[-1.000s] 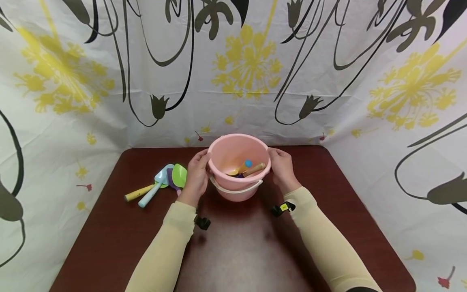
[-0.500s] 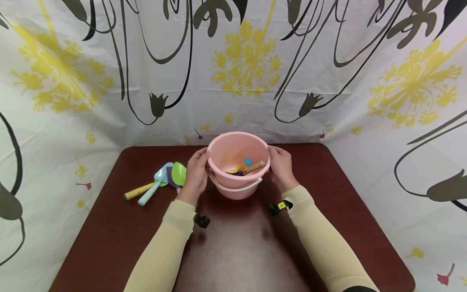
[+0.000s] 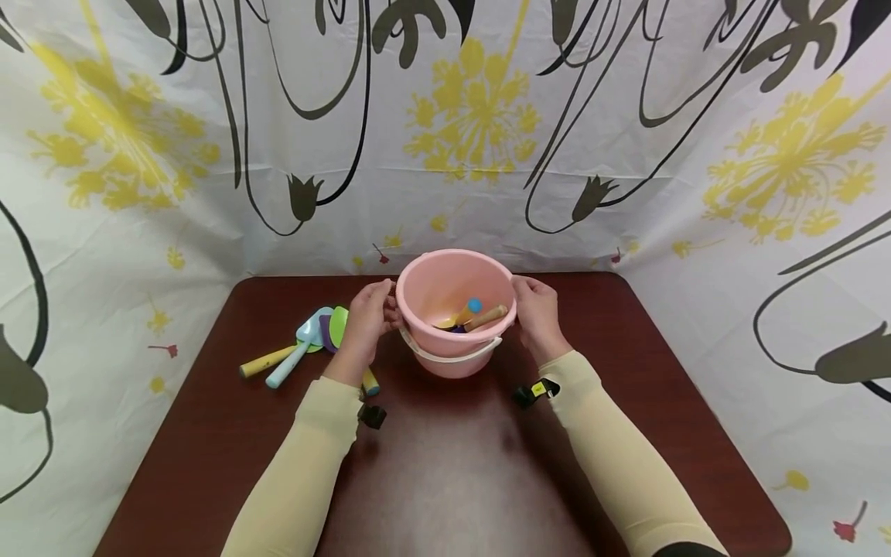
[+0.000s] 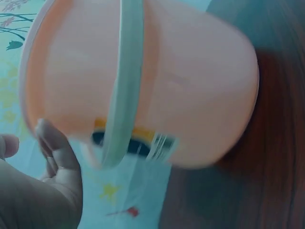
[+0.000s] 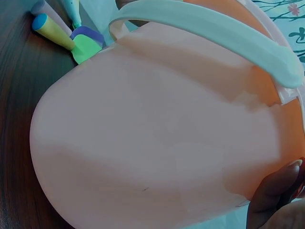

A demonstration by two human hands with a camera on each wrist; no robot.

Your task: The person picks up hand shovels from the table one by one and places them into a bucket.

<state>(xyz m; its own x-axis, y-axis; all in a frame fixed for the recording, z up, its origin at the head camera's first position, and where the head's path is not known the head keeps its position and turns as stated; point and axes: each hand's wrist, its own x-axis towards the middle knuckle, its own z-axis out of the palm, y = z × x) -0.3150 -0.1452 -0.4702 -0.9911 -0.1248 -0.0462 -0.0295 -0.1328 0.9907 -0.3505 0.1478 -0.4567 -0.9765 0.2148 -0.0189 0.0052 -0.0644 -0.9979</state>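
1 pink bucket (image 3: 442,290) btwn L grip (image 3: 365,321) & R grip (image 3: 539,316), R on rim

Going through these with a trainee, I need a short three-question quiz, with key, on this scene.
1. True or false: the curved white plastic handle stands upright above the rim of the round pink plastic bucket.
2. The yellow-orange cylindrical tool handle inside the bucket has which end colour? A) red B) blue C) black
3. Fill in: the light-blue shovel lies nearer the ____ hand.

Key: 1. False, it hangs below the rim. 2. B. 3. Left.
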